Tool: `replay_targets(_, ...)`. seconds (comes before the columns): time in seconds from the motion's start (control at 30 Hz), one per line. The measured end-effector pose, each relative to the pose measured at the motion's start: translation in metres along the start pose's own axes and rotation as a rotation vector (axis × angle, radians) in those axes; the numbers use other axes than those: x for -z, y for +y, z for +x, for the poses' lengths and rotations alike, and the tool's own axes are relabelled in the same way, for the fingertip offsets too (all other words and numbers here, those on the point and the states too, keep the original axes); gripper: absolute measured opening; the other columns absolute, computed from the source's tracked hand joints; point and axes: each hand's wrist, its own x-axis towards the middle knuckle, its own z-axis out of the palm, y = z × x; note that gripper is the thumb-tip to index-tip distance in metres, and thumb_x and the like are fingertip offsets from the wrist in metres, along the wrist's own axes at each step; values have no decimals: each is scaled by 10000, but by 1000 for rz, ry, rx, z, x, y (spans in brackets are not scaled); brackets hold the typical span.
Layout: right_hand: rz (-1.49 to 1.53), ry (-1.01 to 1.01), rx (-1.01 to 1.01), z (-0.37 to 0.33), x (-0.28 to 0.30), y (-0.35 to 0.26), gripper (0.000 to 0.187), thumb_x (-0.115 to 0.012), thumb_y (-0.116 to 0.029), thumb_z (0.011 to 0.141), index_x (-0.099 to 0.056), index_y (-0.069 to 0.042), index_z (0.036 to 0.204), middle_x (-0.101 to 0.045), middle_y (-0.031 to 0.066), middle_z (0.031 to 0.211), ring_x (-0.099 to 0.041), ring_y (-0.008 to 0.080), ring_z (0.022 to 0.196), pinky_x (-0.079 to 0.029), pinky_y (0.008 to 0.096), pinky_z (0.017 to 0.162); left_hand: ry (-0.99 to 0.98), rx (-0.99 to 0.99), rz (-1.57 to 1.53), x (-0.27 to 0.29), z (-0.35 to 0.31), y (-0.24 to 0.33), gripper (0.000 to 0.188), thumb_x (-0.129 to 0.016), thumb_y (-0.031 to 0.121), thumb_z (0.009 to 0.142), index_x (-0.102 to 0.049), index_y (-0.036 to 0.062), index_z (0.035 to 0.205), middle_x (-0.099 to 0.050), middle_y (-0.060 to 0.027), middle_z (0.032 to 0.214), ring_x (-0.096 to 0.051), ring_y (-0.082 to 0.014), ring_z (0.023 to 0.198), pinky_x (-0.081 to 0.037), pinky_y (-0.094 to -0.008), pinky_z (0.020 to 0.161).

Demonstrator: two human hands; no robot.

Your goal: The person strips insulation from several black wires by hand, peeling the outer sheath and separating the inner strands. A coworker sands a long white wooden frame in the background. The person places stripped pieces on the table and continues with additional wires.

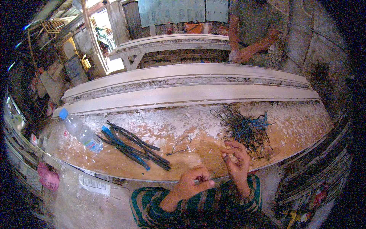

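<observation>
Near the front edge of the wooden board (183,168), my left hand (192,182) is closed, thumb pressed against curled fingers. Whatever it may pinch is too small to make out. To its right and slightly higher, my right hand (238,163) has bent fingers, with thumb and fingertips drawn together; any thin thing there cannot be told. Just beyond that hand lies a tangled heap of dark and blue strands (246,129). A single loose strand (179,145) curls on the board beyond my left hand. Farther left rests a bundle of black and blue strips (133,147).
A clear plastic bottle with a blue cap (82,131) lies at the board's left. Long white-coated beams (183,93) run behind, among white flakes. Across them a person's hand (242,55) works. A pink container (48,176) sits at lower left.
</observation>
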Motion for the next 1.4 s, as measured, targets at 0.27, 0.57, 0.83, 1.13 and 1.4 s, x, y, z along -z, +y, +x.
replay_targets(0.27,473,-562,145,-3,-2,-20,175,-680,-66,654,-668,-87,827,-575,93,1021,-474,280,1058,-331,406,937,603,118,232,43,6,-8,96,-657,-10,688,-580,46,696,-541,2,680,-478,-59,567,-400,-199,512)
replay_targets(0.57,352,-845,187,-12,-10,-34,221,-708,-115,669,-675,-131,887,-604,40,1020,-426,271,1132,-276,426,978,618,74,348,40,7,-10,90,-644,-25,706,-658,43,763,-581,-8,687,-495,-69,583,-394,-185,521)
replay_targets(0.83,342,-621,96,-10,-5,-30,124,-744,-105,619,-641,-112,687,-626,-5,732,-540,214,971,-291,430,943,406,66,236,22,7,-9,80,-648,10,722,-644,26,800,-567,-37,698,-513,-97,633,-417,-223,561)
replay_targets(1.13,229,-77,-185,-10,-7,-9,144,-650,-10,681,-512,-50,679,-570,66,769,-552,186,804,-421,293,739,-84,-23,69,3,2,-6,82,-614,112,786,-609,36,816,-532,-38,780,-522,-138,714,-425,-255,632)
replay_targets(1.4,118,17,-99,-6,7,-9,136,-624,-54,732,-598,-16,860,-562,68,801,-519,168,753,-418,278,689,-243,-86,-109,-19,-7,19,149,-651,166,767,-562,47,775,-510,-27,734,-503,-150,718,-412,-286,656)
